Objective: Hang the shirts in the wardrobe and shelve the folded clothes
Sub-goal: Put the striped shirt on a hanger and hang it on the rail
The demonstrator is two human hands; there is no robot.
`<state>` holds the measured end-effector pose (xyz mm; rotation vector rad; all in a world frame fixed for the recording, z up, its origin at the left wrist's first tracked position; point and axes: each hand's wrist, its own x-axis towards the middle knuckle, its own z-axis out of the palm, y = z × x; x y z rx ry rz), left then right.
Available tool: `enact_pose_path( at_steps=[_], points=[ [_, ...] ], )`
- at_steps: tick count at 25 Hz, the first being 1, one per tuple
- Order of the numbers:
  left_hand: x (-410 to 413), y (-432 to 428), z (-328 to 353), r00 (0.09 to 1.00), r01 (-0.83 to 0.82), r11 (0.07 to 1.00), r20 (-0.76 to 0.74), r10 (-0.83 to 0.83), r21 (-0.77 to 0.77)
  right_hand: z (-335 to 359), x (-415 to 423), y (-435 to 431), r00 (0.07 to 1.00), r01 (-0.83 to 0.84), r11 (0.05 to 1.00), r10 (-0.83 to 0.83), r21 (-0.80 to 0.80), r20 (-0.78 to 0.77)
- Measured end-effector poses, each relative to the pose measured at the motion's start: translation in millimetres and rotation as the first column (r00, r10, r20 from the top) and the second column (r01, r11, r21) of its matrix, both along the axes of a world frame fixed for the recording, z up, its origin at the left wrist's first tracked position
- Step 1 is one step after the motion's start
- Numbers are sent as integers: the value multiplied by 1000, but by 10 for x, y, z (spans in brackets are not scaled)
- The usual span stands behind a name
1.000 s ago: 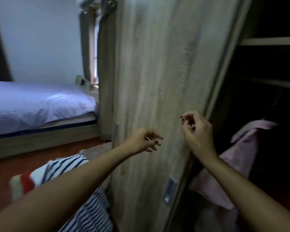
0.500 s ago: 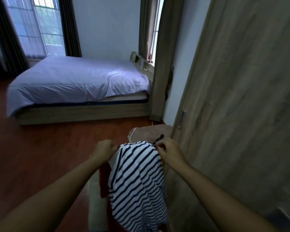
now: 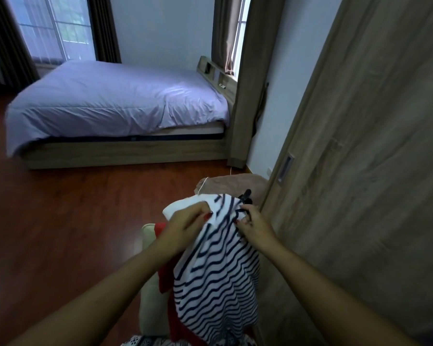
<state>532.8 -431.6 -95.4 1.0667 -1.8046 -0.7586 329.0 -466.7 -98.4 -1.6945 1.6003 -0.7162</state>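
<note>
Left hand (image 3: 185,224) and right hand (image 3: 256,227) pinch the striped shirt (image 3: 218,275) near its collar — risk: it slips off the black hanger (image 3: 246,196).

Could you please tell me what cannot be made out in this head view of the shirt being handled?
All in the head view:
1. The hanger: only a black tip shows; the striped shirt covers the rest.
2. The wardrobe's interior: hidden behind the wardrobe door.
3. The red garment: mostly under the shirt, type unclear.
4. The patterned cloth: cut off by the bottom edge.
</note>
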Motion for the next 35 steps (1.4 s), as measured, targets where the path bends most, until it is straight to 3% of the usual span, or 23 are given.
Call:
enact_pose_path(
  at_steps=[2,5,6,8,10,11,12,13,15,16,17,18,20,21,23,25,26,28,30,31,32,33,35],
  points=[
    [-94,146,-10,981,192,981,40,-192,9,21,28,24,995,37,999,-38,15,92],
    [-102,221,-206,944,244,970,228,-237,-1,85,75,41,939,114,980,-160,163,304],
    [-86,251,-272,926,239,971,302,-224,-13,116,110,44,943,120,975,-170,185,285],
    [-54,323,-383,895,237,971,391,-213,-13,137,199,29,993,92,985,-103,146,65],
    [-21,389,-436,902,211,977,391,-182,-31,135,297,9,992,23,995,-10,97,-128],
    [6,405,-443,917,182,983,366,-155,-39,139,331,4,990,10,997,1,72,-141],
    [43,411,-439,936,145,989,331,-123,-43,154,335,7,997,42,997,-38,58,-67],
    [82,404,-425,955,108,993,284,-90,-48,188,305,32,987,120,991,-126,67,101],
    [144,375,-383,973,83,995,221,-68,-58,193,117,171,830,290,949,-313,122,462],
    [156,366,-363,969,100,993,232,-82,-67,120,-37,265,754,377,917,-388,133,530],
    [150,364,-363,953,129,989,284,-104,-72,16,-207,372,744,449,886,-442,115,501],
    [132,368,-370,925,156,985,361,-119,-75,-97,-359,480,795,476,876,-467,80,387],
    [116,346,-442,885,127,991,456,-91,-50,-277,-513,578,919,374,926,-377,48,117],
    [120,321,-486,902,66,997,430,-47,-29,-290,-498,560,946,316,949,-316,7,67],
    [126,269,-550,940,-82,997,330,82,-13,-198,-353,428,972,232,938,-232,-257,31],
    [61,251,-560,946,-168,985,285,154,27,-64,-133,307,983,6,869,-95,-496,-156],
    [11,258,-573,952,-188,979,258,164,73,-39,-29,264,952,-159,838,-9,-522,-305],
    [-99,288,-613,968,-215,959,170,184,185,-80,155,205,808,-379,840,96,-388,-582],
    [-160,296,-671,971,-240,933,76,228,267,-134,235,125,673,-437,864,129,-250,-729],
    [-161,294,-690,967,-252,921,43,250,297,-130,250,96,664,-450,851,117,-270,-738],
    [-144,288,-689,963,-262,913,21,269,312,-103,245,75,716,-446,830,105,-336,-690],
    [-116,278,-679,959,-272,909,8,284,315,-51,219,64,827,-382,816,92,-433,-555],
    [-54,262,-615,967,-242,919,1,254,311,168,152,105,996,-63,869,22,-492,-90]
  ],
)
